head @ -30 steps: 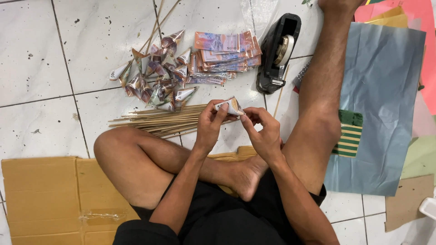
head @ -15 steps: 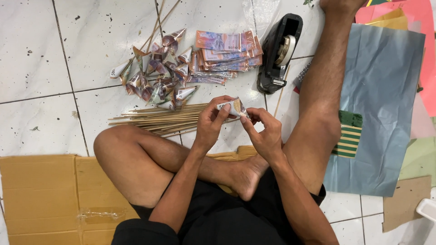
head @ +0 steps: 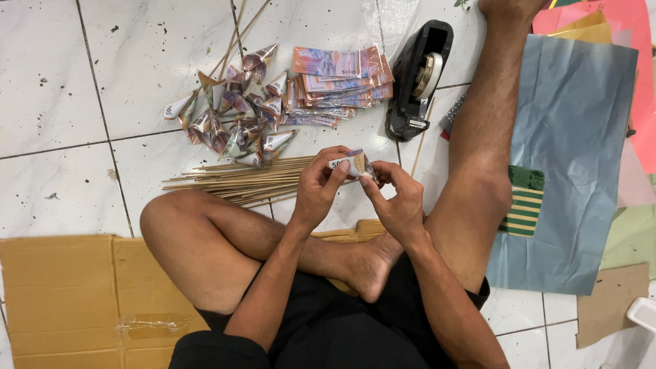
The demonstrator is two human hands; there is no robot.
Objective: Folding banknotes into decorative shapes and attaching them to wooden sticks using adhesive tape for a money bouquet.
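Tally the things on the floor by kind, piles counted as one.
Folded note in both hands' grip: 1
Pile of note cones: 1
Stack of flat notes: 1
Bundle of sticks: 1
Tape dispenser: 1
Total: 5

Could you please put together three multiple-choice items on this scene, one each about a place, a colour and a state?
1. Where does the tape dispenser lie?
A. On the cardboard
B. On the white tiles right of the flat banknote stack
C. On the person's lap

2. What colour is the large paper sheet beside the outstretched leg?
A. Grey-blue
B. Bright orange
C. Black

3. What state is the banknote between the hands in?
A. Lying flat on the floor
B. Taped to a stick
C. Being rolled, held by both the left hand and the right hand

Answers: 1 B, the black dispenser sits on tile next to the stack. 2 A, the sheet under the leg is grey-blue. 3 C, both hands pinch the curled note above the bamboo sticks.
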